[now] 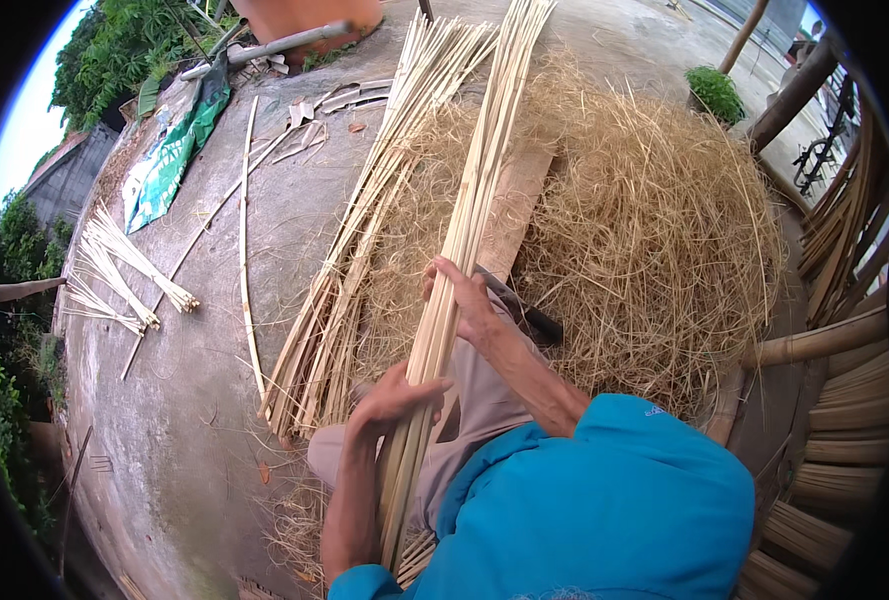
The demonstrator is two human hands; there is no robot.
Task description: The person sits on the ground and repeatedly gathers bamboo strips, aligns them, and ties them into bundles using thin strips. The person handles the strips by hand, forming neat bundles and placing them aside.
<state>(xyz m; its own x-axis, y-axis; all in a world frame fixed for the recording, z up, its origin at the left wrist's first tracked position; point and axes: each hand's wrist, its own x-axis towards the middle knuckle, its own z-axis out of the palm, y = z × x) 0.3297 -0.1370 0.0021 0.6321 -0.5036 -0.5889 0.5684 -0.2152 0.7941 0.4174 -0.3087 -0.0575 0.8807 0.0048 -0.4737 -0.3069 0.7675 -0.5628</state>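
So the bundle of pale strips (458, 240) runs right through both hands: it passes the left fingers (429, 389) first, with its lower end trailing below them beside the forearm, then slants up past the right fingers (454, 272), the rest sticking out well beyond. It's a bunch of long, thin, straw-coloured slats, packed pretty tight near the hands and a bit looser toward the far tips. The left fingers are closed over the front of it, and the right fingers are curled round it from the right side, so both have a grip.

Far left of the fingers there are some short cream bundles (169, 283) on the ground (199, 420), then one lone strip (244, 240), then a loose pile of strips (329, 290) just left of the hands. Right next to the right fingers there's a dark handle-like thing (537, 319), can't tell exactly what, with a wooden board (517, 205) beyond them. Well off to their right: a massive heap of curly shavings (654, 260).
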